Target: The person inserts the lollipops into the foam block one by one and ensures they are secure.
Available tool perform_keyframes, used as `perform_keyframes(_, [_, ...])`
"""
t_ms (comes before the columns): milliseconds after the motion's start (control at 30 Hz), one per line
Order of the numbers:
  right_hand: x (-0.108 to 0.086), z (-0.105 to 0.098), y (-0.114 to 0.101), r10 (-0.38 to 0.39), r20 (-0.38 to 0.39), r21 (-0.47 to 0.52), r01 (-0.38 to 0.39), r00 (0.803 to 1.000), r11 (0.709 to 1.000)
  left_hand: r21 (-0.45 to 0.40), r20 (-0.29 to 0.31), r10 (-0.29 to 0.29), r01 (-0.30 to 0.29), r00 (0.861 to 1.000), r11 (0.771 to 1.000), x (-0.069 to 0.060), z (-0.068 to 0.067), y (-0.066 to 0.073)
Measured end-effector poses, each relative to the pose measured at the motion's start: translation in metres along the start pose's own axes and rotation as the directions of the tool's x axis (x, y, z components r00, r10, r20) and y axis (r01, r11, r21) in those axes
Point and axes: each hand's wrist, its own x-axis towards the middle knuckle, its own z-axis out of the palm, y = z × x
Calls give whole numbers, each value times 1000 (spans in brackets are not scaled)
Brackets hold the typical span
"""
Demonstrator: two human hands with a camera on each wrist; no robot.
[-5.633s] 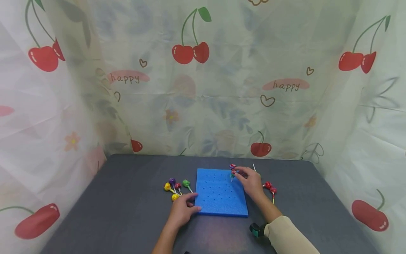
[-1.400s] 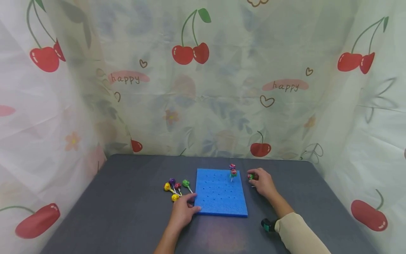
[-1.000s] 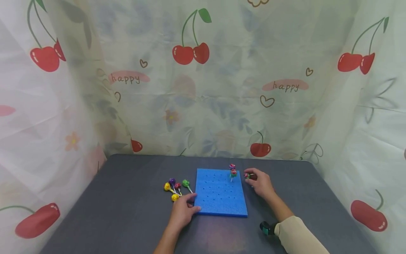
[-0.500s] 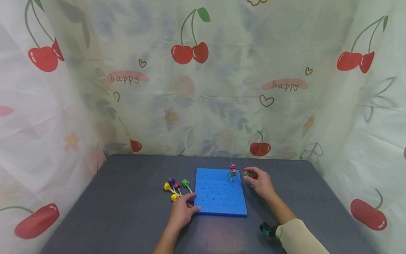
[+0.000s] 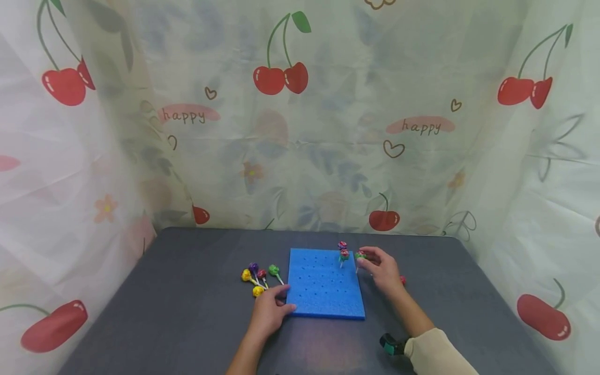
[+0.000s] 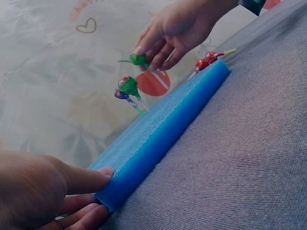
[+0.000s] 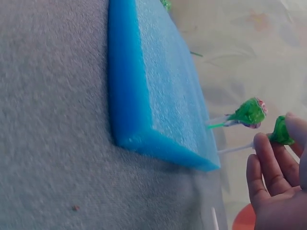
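Note:
My left hand (image 5: 268, 312) grips the near left corner of a blue foam board (image 5: 323, 302), thumb on top and fingers at the side and underneath in the left wrist view. My right hand (image 5: 382, 268) pinches a lollipop (image 5: 360, 255) in a green and red wrapper by its head, between thumb and fingers. Its white stick points down beside the board's right edge; whether the tip touches anything I cannot tell. Two lollipops stand in the board's far right part, one green and red (image 6: 128, 86), the other purple and red (image 5: 342, 245). Rows of small holes mark the board.
Left of the board lie several lollipops: yellow (image 5: 246, 275), purple (image 5: 253, 267), red (image 5: 261, 274) and green (image 5: 274, 270) among them. Red lollipops (image 6: 202, 64) lie on the right, partly hidden by my right arm in the head view. A patterned curtain (image 5: 328, 172) surrounds the dark table (image 5: 197, 323).
Since the oldest frame, my right hand has left the second standing lollipop and taken another from the right. It has brought this one leftward to the board's edge, turning its stick downward. My left hand stays.

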Motion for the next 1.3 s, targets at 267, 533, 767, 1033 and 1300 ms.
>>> perform_keyframes(267, [-4,11,1,-5,7,95,4,1000,995,6,-3,8,-8,1000,1000,0,0,0])
perform_keyframes(533, [-6,20,2,-5,-17,175,8,1000,985,6,19,34,-34,999,999,0,-2,-1])
perform_keyframes(767, [-10,21,-11,32,-2,227,-31,999,974,0,12,30,-30,999,1000,0,-2,0])
perform_keyframes(1033, [-7,27,1,38,-17,242,-32,999,970,-4,8,45,-45,999,999,1,-2,-1])
perform_keyframes(1300, [-7,31,4,29,-12,195,-26,1000,980,-6,6,43,-43,999,999,0,-2,-1])
